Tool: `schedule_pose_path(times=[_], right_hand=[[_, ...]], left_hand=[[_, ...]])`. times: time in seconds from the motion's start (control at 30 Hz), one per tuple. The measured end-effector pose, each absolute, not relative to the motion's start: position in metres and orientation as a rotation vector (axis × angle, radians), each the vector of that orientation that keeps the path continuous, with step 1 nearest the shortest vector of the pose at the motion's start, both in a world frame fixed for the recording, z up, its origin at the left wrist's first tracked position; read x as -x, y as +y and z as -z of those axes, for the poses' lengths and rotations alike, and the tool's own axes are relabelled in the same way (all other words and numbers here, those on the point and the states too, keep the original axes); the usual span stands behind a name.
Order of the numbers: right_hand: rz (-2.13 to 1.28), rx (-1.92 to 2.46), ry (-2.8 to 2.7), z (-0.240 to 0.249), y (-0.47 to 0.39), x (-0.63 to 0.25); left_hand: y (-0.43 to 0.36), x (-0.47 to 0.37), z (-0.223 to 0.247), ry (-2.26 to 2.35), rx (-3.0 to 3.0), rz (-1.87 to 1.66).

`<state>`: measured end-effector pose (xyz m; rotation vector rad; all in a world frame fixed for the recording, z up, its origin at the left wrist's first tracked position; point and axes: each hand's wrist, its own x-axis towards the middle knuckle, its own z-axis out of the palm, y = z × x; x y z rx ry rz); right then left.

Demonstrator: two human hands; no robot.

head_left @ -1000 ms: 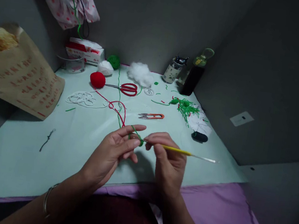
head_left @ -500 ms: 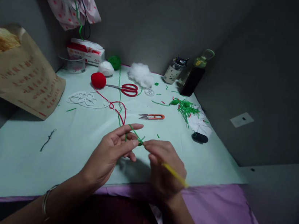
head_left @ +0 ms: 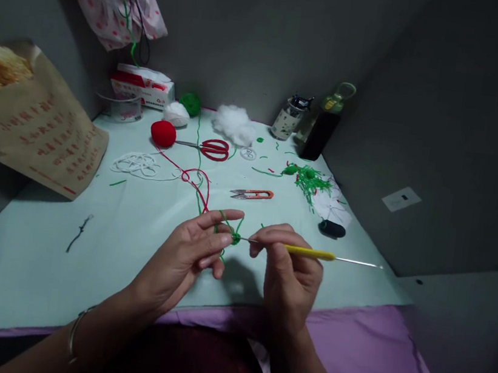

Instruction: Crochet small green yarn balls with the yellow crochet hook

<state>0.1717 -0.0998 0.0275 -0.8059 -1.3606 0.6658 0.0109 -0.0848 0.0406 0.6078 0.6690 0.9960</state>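
Note:
My left hand (head_left: 195, 244) pinches a small piece of green crochet work (head_left: 235, 238) between thumb and fingers, with green yarn looped over its raised index finger. My right hand (head_left: 290, 271) grips a yellow-handled crochet hook (head_left: 313, 253) like a pen. The hook lies nearly level, its left metal end reaching into the green piece and its other end sticking out to the right. From the left hand, green yarn runs back toward a green yarn ball (head_left: 190, 104). A red strand from the red yarn ball (head_left: 163, 134) also leads toward that hand.
Orange thread snips (head_left: 251, 195) and red-handled scissors (head_left: 214, 149) lie beyond my hands. White stuffing (head_left: 234, 124), a pen cup (head_left: 287, 118) and a bottle (head_left: 323, 126) stand farther back. Green yarn scraps (head_left: 311, 182) are at right; a paper bag (head_left: 41, 122) is at left.
The crochet hook has swung from a blurred, downward slant to nearly level. My right hand has turned and shifted slightly right; the yarn over the left index finger now forms a wider loop.

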Motion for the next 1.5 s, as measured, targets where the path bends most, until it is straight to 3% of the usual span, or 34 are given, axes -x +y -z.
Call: schedule_pose_path(times=[0.17,0.4,0.6,0.93,1.03,1.2,1.3,1.4,1.5], right_hand=[[-0.627,0.835,-1.491,-0.023,-0.098,-0.168],[-0.177,0.941,-1.721,-0.020,-0.104,-0.169],[-0.716,0.849,-1.295,-0.026,-0.095,-0.169],[-1.040,0.736,-1.219,-0.021,-0.091,-0.172],[-0.855,0.794,-1.359,-0.025,-0.096,-0.174],[-0.110,0.858,-1.855,-0.021,-0.102,-0.174],[0.174,0.832,-1.992,-0.013,-0.098,-0.174],[0.119,0.836,-1.929,-0.012,-0.097,-0.173],[-0.242,0.931,-1.673,-0.019,-0.100,-0.172]], left_hand=[[-0.087,-0.015,-0.040,0.743,-0.801,-1.012],[-0.081,-0.015,-0.038,0.690,-0.561,-1.005],[-0.081,-0.012,-0.042,0.697,-0.550,-1.039],[-0.083,-0.012,-0.040,0.722,-0.675,-0.990],[-0.082,-0.010,-0.039,0.777,-0.727,-1.039],[-0.082,-0.010,-0.033,0.906,-0.869,-1.179],[-0.081,-0.011,-0.029,0.851,-0.756,-1.152],[-0.080,-0.010,-0.029,0.727,-0.576,-0.999],[-0.079,-0.009,-0.032,0.691,-0.506,-0.939]])
